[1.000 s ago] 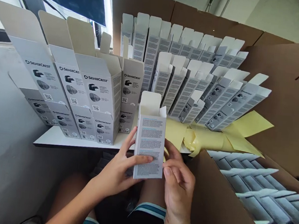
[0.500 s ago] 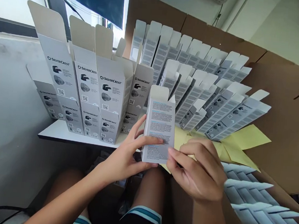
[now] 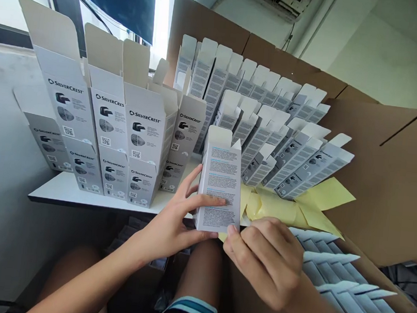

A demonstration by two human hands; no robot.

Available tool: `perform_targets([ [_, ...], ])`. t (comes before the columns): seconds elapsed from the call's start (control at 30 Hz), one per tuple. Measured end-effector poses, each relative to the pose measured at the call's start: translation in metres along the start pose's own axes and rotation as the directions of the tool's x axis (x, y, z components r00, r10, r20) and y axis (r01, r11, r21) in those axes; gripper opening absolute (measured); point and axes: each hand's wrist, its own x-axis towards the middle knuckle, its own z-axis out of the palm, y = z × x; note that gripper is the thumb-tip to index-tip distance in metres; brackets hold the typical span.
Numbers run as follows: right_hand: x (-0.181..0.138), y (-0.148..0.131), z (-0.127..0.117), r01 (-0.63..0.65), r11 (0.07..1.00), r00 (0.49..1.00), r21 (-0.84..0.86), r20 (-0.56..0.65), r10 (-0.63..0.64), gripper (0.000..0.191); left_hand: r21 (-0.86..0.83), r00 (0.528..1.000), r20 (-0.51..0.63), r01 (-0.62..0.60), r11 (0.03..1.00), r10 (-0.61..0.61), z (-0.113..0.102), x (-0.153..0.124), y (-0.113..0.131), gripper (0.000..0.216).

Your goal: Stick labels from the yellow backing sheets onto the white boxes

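Note:
My left hand (image 3: pixel 173 221) grips a small grey-and-white printed carton (image 3: pixel 220 187), held upright with its top flaps open, index finger across its text face and thumb below. My right hand (image 3: pixel 265 259) is curled at the carton's lower right corner, fingertips touching its bottom edge; what they pinch there is hidden. The carton hovers over the front edge of a white shelf (image 3: pixel 67 190).
Rows of open SilverCrest cartons (image 3: pixel 137 131) stand on the shelf at left; several narrower ones (image 3: pixel 269 127) lean at the back against brown cardboard walls (image 3: pixel 392 182). Yellow paper sheets (image 3: pixel 299 208) lie under them. A brown box of flat carton blanks (image 3: pixel 336 280) sits at right.
My right hand dropped from the carton's right side to its bottom right corner and curled tighter. The carton stayed upright in my left hand; the view shifted a little.

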Motion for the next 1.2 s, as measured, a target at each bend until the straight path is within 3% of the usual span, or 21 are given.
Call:
perform_targets([
  [0.53, -0.005, -0.006, 0.004, 0.021, 0.999, 0.999, -0.039, 0.048, -0.019, 0.017, -0.033, 0.999, 0.008, 0.037, 0.999, -0.037, -0.001, 0.001, 0.000, 0.051],
  [1.2, -0.015, -0.011, 0.011, -0.027, 0.998, 0.991, 0.052, 0.129, 0.020, 0.011, 0.024, 0.999, 0.008, 0.040, 0.999, -0.041, -0.005, -0.004, 0.001, 0.046],
])
